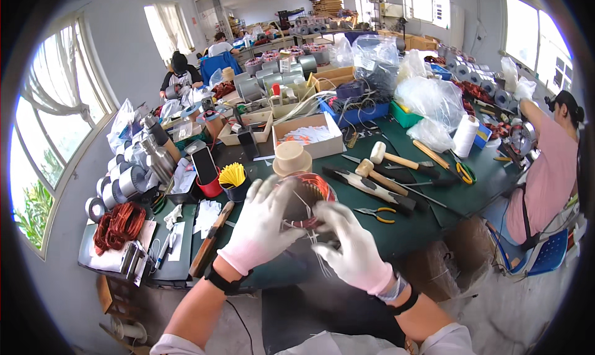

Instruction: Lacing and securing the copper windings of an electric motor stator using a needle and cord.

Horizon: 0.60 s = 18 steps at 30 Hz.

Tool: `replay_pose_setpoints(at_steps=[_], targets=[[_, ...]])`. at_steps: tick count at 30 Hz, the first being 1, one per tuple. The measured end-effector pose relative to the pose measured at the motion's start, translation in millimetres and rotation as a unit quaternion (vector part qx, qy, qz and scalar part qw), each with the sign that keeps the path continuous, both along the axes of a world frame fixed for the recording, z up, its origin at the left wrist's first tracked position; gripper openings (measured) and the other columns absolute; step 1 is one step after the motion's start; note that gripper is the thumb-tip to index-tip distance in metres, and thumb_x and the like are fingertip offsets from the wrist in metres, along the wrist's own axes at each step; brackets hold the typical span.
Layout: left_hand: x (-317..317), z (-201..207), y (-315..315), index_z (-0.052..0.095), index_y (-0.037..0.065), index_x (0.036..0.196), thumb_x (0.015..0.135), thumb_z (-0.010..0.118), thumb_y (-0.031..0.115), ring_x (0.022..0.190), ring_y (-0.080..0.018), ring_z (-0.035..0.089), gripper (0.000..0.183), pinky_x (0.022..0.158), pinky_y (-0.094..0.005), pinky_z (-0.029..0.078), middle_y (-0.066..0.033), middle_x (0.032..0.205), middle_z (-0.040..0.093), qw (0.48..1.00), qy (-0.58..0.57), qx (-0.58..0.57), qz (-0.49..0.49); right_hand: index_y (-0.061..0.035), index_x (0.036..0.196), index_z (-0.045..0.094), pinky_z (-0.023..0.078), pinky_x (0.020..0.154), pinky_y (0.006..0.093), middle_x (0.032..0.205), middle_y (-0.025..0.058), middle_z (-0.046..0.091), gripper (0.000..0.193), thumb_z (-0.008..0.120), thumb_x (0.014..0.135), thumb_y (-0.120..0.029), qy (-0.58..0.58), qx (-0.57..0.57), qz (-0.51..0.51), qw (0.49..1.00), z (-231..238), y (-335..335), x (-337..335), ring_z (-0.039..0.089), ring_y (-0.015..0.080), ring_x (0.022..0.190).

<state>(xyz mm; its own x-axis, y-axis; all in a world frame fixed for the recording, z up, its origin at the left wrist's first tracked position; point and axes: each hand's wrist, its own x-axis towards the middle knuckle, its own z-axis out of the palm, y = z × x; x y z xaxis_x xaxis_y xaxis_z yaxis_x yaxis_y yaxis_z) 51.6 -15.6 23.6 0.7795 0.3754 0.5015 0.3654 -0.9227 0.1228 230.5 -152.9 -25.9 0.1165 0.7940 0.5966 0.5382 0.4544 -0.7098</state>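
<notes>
Several red wire coils (pixel 119 228) lie at the left of our worktop (pixel 269 273). Next, a phone (pixel 203 165) stands against a red bowl (pixel 209 189) and blocks our view into it; beside that, a dark cup (pixel 239 194) holds a bunch of yellow strips (pixel 232 174). Our gloved left hand (pixel 260 225) covers the left side of a stator (pixel 316 184), thumb apart from fingers; we cannot tell whether its grip bears on it. The stator is near the worktop's front edge, between our hands, its lower part blurred. Behind it, a carton (pixel 316 147) holds white and orange pieces too small to tell. Our right hand (pixel 353 243) curls at the stator's near side over white cords (pixel 322 265); blur keeps us from telling whether its grip pinches one. Farther right, a blue bin (pixel 365 116) holds tangled cables, and a clear bag (pixel 434 101) partly hides a green bin (pixel 404 118).
</notes>
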Motion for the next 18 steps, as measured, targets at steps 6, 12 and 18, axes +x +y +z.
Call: replay_pose_setpoints(at_steps=[6,12,18], targets=[[-4,-29,-17,0.041,-0.005,0.156,0.080,0.077,-0.007,0.134,-0.0454,0.060,0.085,0.112,-0.0490,0.050,-0.0278,0.148,0.058,0.992,-0.116,-0.034,-0.042,0.0011,0.129,0.061,0.055,0.062,0.0288,0.100,0.0083,0.070,0.027,0.064,0.104,-0.009,0.267,-0.191,0.115,0.937,24,19,-3,0.069,0.0097,0.071],[-3,-43,-16,0.062,0.004,0.140,0.082,0.081,-0.005,0.101,-0.0351,0.070,0.062,0.089,-0.0416,0.057,-0.0144,0.106,0.073,0.983,-0.143,-0.097,-0.066,-0.0019,0.100,0.073,0.056,0.070,0.0376,0.087,0.0177,0.071,0.006,0.070,0.095,-0.003,0.012,-0.088,-0.125,0.988,-60,-24,7,0.071,0.0365,0.078],[-10,-53,-11,0.072,0.003,0.122,0.082,0.081,-0.003,0.101,-0.0349,0.069,0.041,0.090,-0.0420,0.056,-0.0136,0.106,0.073,0.981,-0.160,-0.085,-0.076,-0.0016,0.145,0.052,0.049,0.064,0.0213,0.095,-0.0013,0.062,0.049,0.069,0.100,-0.001,0.350,-0.124,0.067,0.926,-4,-27,-18,0.057,0.0018,0.073]])
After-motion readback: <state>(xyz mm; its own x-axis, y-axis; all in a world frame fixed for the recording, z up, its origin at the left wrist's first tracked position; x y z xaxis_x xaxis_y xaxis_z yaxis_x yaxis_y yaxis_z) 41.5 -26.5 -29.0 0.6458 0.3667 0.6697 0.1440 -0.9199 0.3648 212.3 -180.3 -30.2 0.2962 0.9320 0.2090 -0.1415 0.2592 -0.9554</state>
